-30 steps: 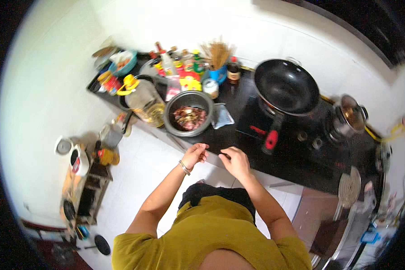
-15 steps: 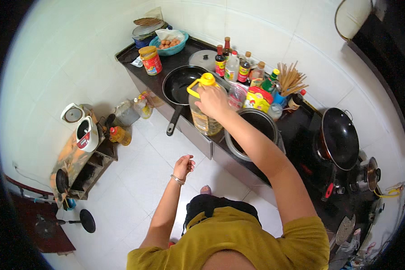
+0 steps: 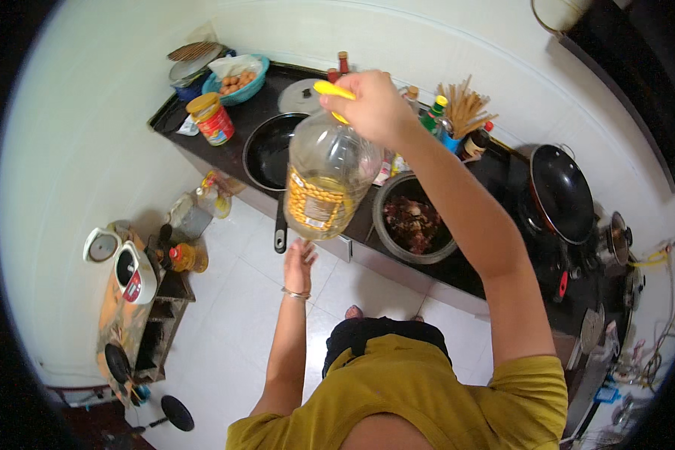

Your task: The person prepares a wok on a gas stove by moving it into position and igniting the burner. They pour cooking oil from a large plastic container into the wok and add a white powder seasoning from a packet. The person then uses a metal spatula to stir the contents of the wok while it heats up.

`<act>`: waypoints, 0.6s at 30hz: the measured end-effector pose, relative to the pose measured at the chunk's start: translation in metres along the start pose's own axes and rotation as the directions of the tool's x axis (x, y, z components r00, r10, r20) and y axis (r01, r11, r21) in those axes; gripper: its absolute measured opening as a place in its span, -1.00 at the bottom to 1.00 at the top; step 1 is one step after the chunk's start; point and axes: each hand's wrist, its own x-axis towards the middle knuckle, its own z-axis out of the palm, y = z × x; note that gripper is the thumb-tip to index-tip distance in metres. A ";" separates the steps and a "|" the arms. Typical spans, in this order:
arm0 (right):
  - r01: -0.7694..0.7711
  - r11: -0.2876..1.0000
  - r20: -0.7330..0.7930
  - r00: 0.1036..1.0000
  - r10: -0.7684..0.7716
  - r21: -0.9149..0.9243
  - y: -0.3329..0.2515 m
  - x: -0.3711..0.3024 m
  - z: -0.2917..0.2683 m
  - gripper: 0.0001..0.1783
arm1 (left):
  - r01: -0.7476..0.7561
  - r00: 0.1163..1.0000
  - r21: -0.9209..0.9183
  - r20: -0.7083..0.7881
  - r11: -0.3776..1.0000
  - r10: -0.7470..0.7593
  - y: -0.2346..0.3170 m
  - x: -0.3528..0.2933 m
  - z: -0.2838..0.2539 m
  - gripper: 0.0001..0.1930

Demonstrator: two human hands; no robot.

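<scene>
My right hand (image 3: 381, 109) is closed round the yellow handle (image 3: 334, 91) of a big clear plastic oil jug (image 3: 325, 191), holding it up in front of the counter. The jug leans a little and has a label with yellow beans; some oil shows low inside it. Just under its base is my left hand (image 3: 300, 268), fingers extended upward and apart; whether they touch the jug I cannot tell. Right of the jug, a metal pot (image 3: 416, 255) on the counter holds dark reddish meat pieces. A black frying pan (image 3: 266, 150) is partly hidden behind the jug.
A red canister (image 3: 216, 124) and a blue basket (image 3: 253, 88) of eggs stand at the counter's far left. Sauce bottles (image 3: 433, 116) and chopsticks (image 3: 469, 112) line the back. At right sits a black wok (image 3: 561, 193). A rice cooker (image 3: 136, 277) is on the low shelf at left.
My right hand has lifted the oil jug off the counter toward me. My left hand has come up beneath its base. The pot's meat now shows.
</scene>
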 end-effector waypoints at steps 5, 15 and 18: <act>-0.009 0.994 -0.129 0.991 0.024 0.111 -0.001 -0.030 -0.052 -0.69 | -0.117 0.984 -0.108 0.119 0.987 0.129 0.045 -0.019 0.031 -0.80; -0.462 0.772 -0.598 0.790 0.136 -0.435 0.019 -0.132 -0.115 -0.62 | -0.213 0.961 0.264 0.231 0.941 0.153 0.063 -0.055 0.115 -0.68; -0.484 0.782 -0.662 0.739 0.125 -0.392 0.035 -0.143 -0.133 -0.59 | -0.272 0.946 0.330 0.265 0.904 0.187 0.063 -0.056 0.143 -0.71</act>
